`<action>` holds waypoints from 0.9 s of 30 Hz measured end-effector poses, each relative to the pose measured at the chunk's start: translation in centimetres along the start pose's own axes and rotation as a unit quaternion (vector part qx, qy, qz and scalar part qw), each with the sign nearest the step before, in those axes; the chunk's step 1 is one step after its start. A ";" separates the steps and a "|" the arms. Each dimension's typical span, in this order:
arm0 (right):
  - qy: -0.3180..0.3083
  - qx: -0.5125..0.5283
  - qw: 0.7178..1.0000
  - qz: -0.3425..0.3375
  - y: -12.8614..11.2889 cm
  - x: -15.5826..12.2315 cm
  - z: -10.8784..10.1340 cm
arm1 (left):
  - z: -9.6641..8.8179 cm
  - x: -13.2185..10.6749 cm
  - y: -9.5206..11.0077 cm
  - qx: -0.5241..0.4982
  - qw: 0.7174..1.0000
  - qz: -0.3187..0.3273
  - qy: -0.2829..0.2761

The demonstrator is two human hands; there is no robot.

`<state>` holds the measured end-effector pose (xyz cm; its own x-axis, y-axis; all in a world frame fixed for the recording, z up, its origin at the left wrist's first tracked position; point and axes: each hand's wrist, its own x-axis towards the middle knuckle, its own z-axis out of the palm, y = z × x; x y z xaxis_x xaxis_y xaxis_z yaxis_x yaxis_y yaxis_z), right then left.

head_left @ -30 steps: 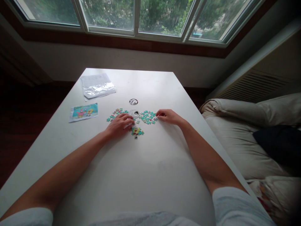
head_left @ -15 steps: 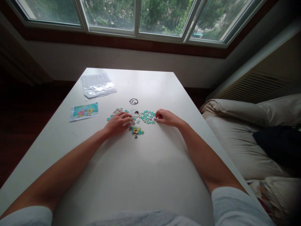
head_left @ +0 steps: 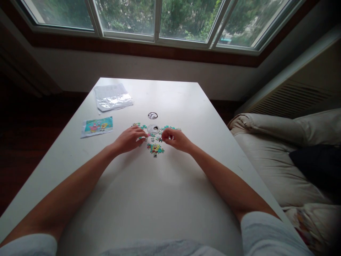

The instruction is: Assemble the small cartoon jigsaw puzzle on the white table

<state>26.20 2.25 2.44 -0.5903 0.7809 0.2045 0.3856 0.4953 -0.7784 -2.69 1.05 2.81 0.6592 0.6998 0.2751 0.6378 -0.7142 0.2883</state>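
A partly joined jigsaw puzzle (head_left: 155, 148) with a yellow cartoon figure lies on the white table in front of me. Just beyond its right side, my right hand (head_left: 176, 139) pinches a small puzzle piece (head_left: 160, 139), partly hidden by the fingertips. My left hand (head_left: 130, 139) rests to the left, fingers loosely bent and apart, the tips among loose pieces by the puzzle. Loose teal puzzle pieces (head_left: 170, 127) spread behind my right hand, and more pieces (head_left: 139, 125) show behind my left. Some pieces are covered by the hands.
A round grommet (head_left: 153, 129) sits between the hands, with a round hole (head_left: 152, 115) behind it. On the left lie a printed picture sheet (head_left: 97, 126) and papers with a clear plastic bag (head_left: 114, 97). A beige sofa (head_left: 261, 156) stands beside the table's right edge.
My right hand has moved left from the outer edge of the teal pieces to near the joined puzzle. My left hand has shifted only slightly. The view has tilted a little.
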 end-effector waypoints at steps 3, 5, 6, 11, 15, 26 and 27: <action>-0.002 0.025 1.000 -0.016 -1.9 0.0 3.5 | -0.2 -0.4 0.1 0.016 1.000 -0.002 -0.007; -0.003 0.010 1.000 -0.028 -2.5 -0.1 5.1 | -0.4 -0.8 0.2 0.026 1.000 -0.008 -0.009; -0.003 -0.007 0.999 -0.032 -2.7 -0.1 5.6 | -0.5 -1.1 0.3 0.029 0.999 -0.011 -0.010; 0.006 -0.072 0.996 -0.051 -2.5 -0.2 6.5 | -0.3 -2.4 1.1 0.028 0.999 -0.021 -0.007; 0.012 -0.087 0.995 -0.056 -1.9 -0.1 6.3 | 0.4 -2.8 2.0 0.020 1.000 -0.020 0.008; 0.041 -0.136 0.988 -0.062 -0.8 -0.6 4.5 | 0.9 -3.8 3.6 -0.012 0.998 0.055 -0.008; 0.037 -0.143 0.987 -0.064 -0.7 -0.7 4.4 | 1.0 -3.8 3.7 -0.010 0.998 0.063 -0.016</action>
<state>23.18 -0.33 0.23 -0.5973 0.7259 0.3411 0.5022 0.6701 -0.5466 -2.45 -4.23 1.94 0.7467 0.6029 0.2808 0.5410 -0.7962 0.2708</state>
